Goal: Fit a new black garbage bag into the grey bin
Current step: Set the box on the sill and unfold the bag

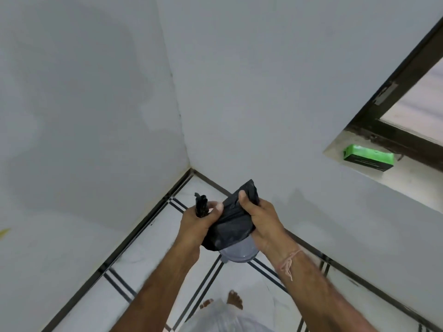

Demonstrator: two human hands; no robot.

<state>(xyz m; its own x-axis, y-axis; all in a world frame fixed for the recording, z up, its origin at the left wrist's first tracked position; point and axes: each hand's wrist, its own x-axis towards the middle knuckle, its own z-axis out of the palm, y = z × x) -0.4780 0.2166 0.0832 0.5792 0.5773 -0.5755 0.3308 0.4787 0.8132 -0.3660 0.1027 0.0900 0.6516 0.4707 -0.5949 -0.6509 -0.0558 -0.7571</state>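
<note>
Above grey bin (239, 254), seemingly: hands grip black garbage bag (229, 226).

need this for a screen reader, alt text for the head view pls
Both hands, left hand and right hand, grip a still-folded black garbage bag above a grey bin standing on the tiled floor in a room corner.

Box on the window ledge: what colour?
Bright green top, dark side; the box shows in the head view.
</note>
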